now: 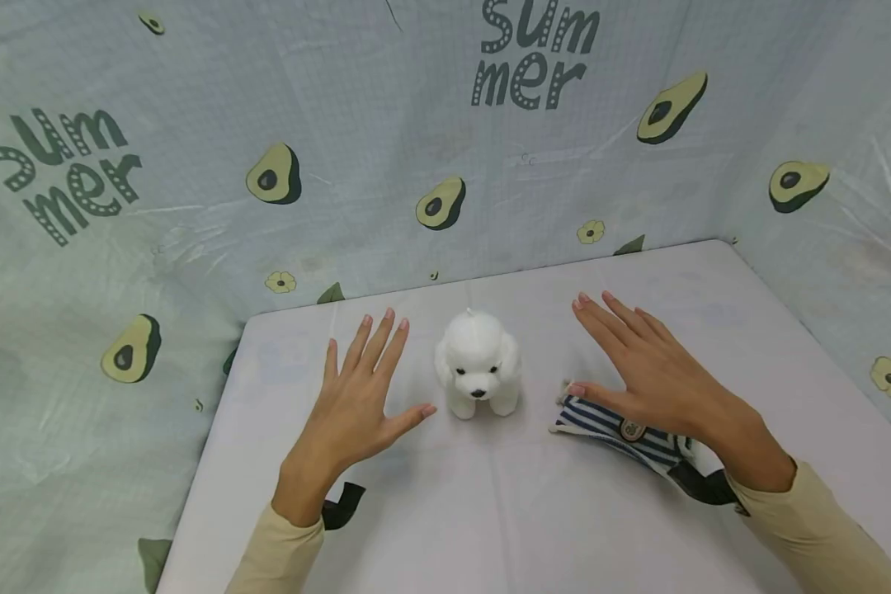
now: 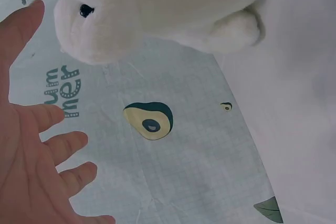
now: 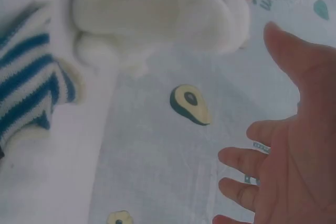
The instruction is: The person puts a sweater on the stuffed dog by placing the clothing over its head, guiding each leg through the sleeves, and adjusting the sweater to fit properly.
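Observation:
A white plush dog (image 1: 478, 363) stands upright on the white table, facing the head camera, between my two hands. My left hand (image 1: 360, 400) is held to the left of the dog, fingers straight and spread, thumb toward it, touching nothing. To the right, my right hand (image 1: 646, 371) is likewise spread and holds nothing. Partly beneath the right hand in the head view lies a small blue-and-white striped garment (image 1: 612, 425) with a round badge. Both wrist views show the dog's body (image 2: 168, 9) beside an open palm; the striped cloth (image 3: 31, 77) appears in the right one.
The white tabletop (image 1: 445, 511) meets a pale cloth backdrop (image 1: 371, 124) printed with avocados, flowers and the word "summer" along its back and sides. Dark straps (image 1: 344, 505) show at the wrists.

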`<state>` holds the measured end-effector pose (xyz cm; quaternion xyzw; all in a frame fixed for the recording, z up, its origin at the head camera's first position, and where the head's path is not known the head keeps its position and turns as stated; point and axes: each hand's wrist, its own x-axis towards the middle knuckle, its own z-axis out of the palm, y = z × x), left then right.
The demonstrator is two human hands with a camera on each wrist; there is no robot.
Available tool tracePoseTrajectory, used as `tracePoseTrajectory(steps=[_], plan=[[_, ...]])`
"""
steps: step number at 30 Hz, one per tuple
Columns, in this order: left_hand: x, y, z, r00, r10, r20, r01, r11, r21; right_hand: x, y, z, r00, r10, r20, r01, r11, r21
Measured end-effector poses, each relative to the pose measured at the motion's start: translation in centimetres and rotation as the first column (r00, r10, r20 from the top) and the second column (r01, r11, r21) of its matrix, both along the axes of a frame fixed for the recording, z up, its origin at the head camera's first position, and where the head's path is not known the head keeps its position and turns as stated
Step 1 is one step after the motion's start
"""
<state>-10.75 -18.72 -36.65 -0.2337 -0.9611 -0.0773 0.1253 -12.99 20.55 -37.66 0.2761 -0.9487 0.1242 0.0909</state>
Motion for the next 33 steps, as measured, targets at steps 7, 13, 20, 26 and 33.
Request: tracePoseTrajectory(steps=[7, 13, 20, 26, 33], plan=[[0.0, 0.0, -0.1, 0.996, -0.057, -0.072, 0.059, 0.998, 0.033, 0.1, 0.8, -0.1, 0.995, -0.011, 0.100, 0.011, 1.000, -0.008], [-0.3, 0.6, 0.1, 0.974, -0.159, -0.162, 0.171, 0.983, 0.067, 0.2, 2.1, -0.6, 0.981, -0.011, 0.191, 0.023, 0.998, -0.058], [-0.6, 3.4, 0.0, 0.942, -0.260, -0.212, 0.270, 0.963, 0.019, 0.2, 4.0, -1.3, 0.952, -0.012, 0.304, 0.034, 0.997, -0.065], [-0.9, 6.9, 0.1, 0.922, -0.327, -0.209, 0.327, 0.944, -0.034, -0.3, 5.4, -2.1, 0.936, -0.012, 0.353, 0.029, 0.999, -0.044], [-0.8, 11.4, -0.2, 0.897, -0.406, -0.173, 0.396, 0.914, -0.087, -1.2, 6.8, -3.2, 0.910, 0.009, 0.415, 0.007, 0.999, -0.037]])
